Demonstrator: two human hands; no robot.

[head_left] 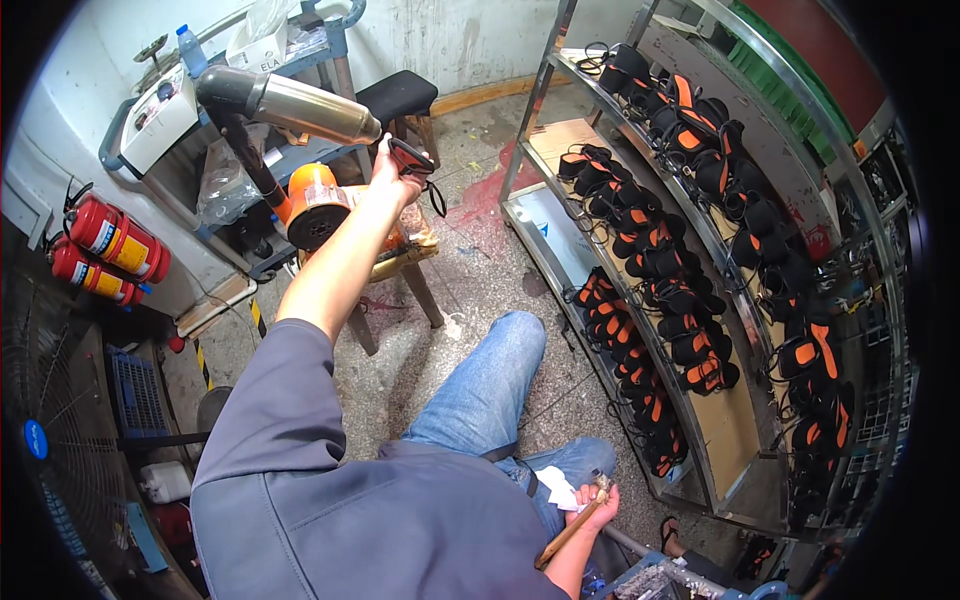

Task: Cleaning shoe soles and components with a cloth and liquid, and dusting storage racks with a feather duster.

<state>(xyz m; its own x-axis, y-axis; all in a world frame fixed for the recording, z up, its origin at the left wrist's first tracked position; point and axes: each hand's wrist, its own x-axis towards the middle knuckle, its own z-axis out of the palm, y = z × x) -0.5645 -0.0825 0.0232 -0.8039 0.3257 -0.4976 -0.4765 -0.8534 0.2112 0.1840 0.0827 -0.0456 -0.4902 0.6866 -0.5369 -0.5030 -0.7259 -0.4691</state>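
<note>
A metal shelf rack [560,265] stands on the speckled floor [480,260]. Rows of black-and-orange pouches [655,250] lie on its shelves.

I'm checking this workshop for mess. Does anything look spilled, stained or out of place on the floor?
Yes. A red stain spreads over the stone floor beside the metal rack's near corner, like dried paint or dye. A scrap of white paper also lies on the floor by the stool leg.

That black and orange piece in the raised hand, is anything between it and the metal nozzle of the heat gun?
Nothing visible. The left hand holds the black and orange piece right at the mouth of the heat gun's metal nozzle, with no object between them. The right hand holds a wooden stick far below.
</note>
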